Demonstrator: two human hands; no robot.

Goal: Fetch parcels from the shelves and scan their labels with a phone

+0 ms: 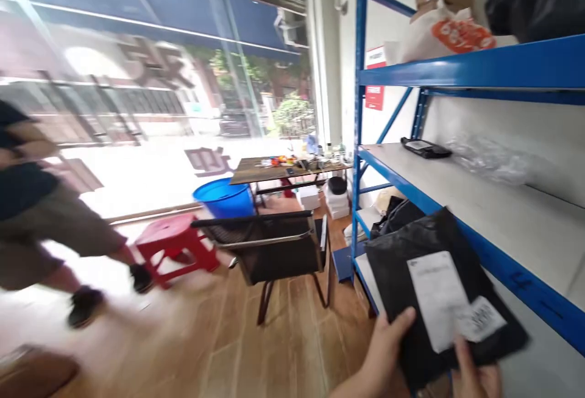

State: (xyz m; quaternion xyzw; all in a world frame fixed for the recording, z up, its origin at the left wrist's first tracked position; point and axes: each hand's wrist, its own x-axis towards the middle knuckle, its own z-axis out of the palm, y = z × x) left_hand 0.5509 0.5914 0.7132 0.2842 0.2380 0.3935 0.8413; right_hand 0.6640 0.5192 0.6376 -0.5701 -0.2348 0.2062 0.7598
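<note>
A flat black plastic parcel (395, 282) is held up at the lower right, in front of the blue shelving rack. On its face are a white shipping label (436, 294) and a smaller white sticker (487, 320), its print blurred. My left hand (386, 352) grips the parcel's left side, thumb on top and fingers hidden underneath. At the lower edge, my right hand (478, 376) closes on it too, with a finger against the bottom of the label.
The rack's middle shelf (493, 203) carries a small black package (426, 148) and clear plastic wrap. Ahead stand a black chair (274, 252), a red stool (176, 242), a blue tub (226, 198) and a cluttered table (260, 172). Another person (41, 203) walks at the left.
</note>
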